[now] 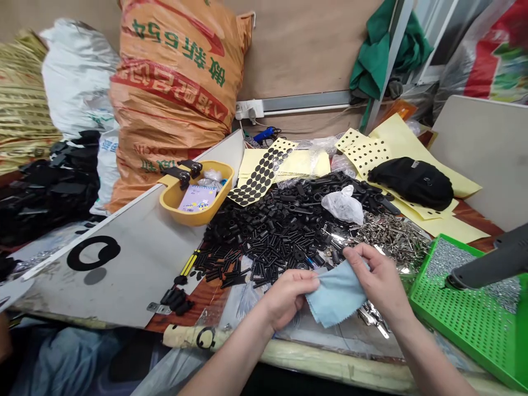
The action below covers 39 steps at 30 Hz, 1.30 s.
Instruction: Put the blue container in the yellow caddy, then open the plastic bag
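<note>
My left hand (286, 297) and my right hand (381, 278) both pinch a pale blue cloth (336, 296) with a pinked edge, holding it low over the bench. Just behind my fingers lies a large heap of small black plastic parts (272, 236). Loose silver metal parts (391, 236) spread to its right, and a few more (373, 318) lie under my right hand. A green perforated tray (462, 311) sits to the right of my right hand, with a grey glue gun (493, 261) above it.
A yellow plastic caddy (193, 198) holds a notepad. Sheets of black round stickers (259, 176) and a black pouch (412, 182) lie at the back. A white board (124, 264) rests at left. Stuffed sacks (169, 99) stand behind the bench.
</note>
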Each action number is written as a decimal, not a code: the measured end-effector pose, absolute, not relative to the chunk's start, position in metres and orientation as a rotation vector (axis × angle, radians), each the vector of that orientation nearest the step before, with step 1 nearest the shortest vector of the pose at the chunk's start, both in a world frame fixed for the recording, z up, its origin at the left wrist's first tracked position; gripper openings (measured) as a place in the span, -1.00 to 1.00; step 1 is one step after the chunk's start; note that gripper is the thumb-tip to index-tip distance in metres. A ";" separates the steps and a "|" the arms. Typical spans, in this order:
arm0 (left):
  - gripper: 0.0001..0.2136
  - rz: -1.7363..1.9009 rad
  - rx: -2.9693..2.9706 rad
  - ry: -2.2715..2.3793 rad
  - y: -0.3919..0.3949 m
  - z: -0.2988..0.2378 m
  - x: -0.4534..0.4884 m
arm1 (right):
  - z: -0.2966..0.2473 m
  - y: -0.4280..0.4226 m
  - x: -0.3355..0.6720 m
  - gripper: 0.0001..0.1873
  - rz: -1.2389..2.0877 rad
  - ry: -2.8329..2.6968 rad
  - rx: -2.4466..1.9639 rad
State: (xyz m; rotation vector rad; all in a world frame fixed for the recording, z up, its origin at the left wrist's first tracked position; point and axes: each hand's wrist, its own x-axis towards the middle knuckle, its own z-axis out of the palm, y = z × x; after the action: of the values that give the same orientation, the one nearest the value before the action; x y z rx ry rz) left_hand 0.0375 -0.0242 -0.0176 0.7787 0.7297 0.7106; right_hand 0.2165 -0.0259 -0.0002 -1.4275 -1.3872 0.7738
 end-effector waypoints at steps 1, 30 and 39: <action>-0.70 0.725 0.733 0.708 -0.027 -0.019 0.040 | -0.001 -0.025 0.215 -0.50 0.777 -1.358 -1.427; -0.61 0.989 0.691 0.944 -0.042 -0.027 0.043 | -0.008 -0.029 0.236 -0.51 1.533 -1.241 -1.228; -0.76 1.152 0.818 1.084 -0.047 -0.030 0.015 | -0.023 -0.033 0.233 -0.73 1.467 -1.278 -1.179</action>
State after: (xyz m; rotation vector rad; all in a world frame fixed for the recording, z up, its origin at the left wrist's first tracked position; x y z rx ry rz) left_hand 0.0154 -0.0466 -0.0301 0.8176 1.0835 1.1520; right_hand 0.2327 -0.0327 -0.0231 -1.1793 -1.2781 1.4667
